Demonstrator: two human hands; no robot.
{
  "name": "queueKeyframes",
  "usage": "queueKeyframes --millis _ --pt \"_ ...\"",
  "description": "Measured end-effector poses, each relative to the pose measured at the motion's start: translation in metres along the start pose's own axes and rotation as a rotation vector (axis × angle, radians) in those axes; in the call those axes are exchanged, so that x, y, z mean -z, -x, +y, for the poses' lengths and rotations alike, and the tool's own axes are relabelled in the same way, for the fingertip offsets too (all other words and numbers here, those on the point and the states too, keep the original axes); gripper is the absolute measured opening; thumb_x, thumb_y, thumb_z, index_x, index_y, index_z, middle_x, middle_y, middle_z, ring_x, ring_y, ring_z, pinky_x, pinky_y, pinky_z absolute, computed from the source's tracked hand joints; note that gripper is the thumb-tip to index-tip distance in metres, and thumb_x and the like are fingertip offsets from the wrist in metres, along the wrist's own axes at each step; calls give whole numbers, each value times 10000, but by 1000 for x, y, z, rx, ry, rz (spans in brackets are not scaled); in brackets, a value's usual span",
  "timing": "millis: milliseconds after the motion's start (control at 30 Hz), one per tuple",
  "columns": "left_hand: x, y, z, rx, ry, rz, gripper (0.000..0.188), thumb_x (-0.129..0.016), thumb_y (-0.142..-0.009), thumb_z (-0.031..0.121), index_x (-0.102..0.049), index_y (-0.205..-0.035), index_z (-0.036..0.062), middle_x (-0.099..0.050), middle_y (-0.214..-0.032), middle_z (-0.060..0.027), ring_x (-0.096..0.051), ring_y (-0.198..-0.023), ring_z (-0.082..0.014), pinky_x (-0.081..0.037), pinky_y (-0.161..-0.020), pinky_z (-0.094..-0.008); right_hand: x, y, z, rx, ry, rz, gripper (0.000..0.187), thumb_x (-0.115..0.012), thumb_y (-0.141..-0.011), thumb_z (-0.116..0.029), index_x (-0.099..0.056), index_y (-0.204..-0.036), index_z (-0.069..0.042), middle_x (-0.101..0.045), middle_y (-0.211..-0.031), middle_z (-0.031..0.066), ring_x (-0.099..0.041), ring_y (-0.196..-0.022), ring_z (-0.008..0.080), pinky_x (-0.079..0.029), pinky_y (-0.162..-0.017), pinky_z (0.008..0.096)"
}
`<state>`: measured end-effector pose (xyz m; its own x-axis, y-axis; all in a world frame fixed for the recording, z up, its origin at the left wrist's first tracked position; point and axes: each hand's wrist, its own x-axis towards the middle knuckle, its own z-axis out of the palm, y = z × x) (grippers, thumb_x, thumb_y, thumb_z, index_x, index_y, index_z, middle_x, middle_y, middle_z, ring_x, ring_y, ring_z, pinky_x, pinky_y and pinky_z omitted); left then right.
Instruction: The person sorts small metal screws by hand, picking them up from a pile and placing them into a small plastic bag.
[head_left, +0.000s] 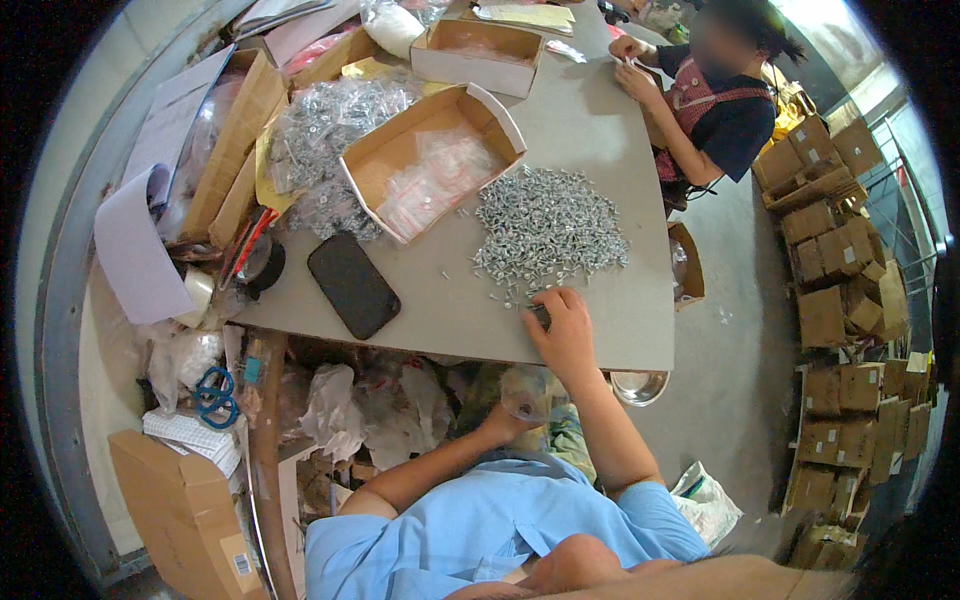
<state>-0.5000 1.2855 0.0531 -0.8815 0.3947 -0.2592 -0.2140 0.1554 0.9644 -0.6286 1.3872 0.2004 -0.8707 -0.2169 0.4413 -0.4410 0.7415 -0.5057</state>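
Note:
A wide pile of small silver screws is spread on the grey table. My right hand rests at the pile's near edge, its fingers curled down around a small dark patch that I cannot make out. Below the table's front edge, my left hand is closed on a see-through plastic container, perhaps a cup or a bag; what is inside is unclear. Behind the pile, an open cardboard tray holds small clear plastic bags.
A black pad lies left of the pile. Bags of hardware crowd the table's left side. Scissors with blue handles hang lower left. A metal bowl sits below the edge. Another person works far right, near stacked cartons.

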Motion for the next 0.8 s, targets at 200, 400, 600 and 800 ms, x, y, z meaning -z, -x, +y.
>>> queueKeyframes --millis 200,400,600,800 --pt "1 4 0 7 37 -9 363 -779 -722 214 -592 -975 33 -602 -903 -86 -555 -841 -168 -465 -748 -322 8 10 -2 -54 41 -209 129 -657 -760 -139 -600 -833 -48 -585 -879 141 -565 -823 335 -462 -723 407" --pt "0 9 4 -14 42 43 378 -765 -748 279 -580 -993 59 -607 -955 -86 -560 -892 -197 -464 -803 -356 34 7 -1 -65 -179 -608 172 -666 -759 -152 -605 -870 -37 -590 -888 144 -575 -718 321 -470 -656 411" --pt "1 6 13 29 70 29 397 -793 -708 202 -593 -1006 34 -614 -953 -77 -577 -872 -163 -483 -782 -329 -8 -11 -9 -218 -7 -30 220 -670 -771 -169 -598 -948 -60 -581 -895 142 -576 -753 333 -468 -652 422" --pt "-2 5 -1 14 123 39 333 -786 -714 211 -587 -933 59 -610 -895 -77 -580 -835 -157 -487 -738 -325 -22 -13 -12 -173 91 -20 175 -629 -787 -141 -581 -930 -52 -560 -911 166 -560 -855 351 -474 -728 438"
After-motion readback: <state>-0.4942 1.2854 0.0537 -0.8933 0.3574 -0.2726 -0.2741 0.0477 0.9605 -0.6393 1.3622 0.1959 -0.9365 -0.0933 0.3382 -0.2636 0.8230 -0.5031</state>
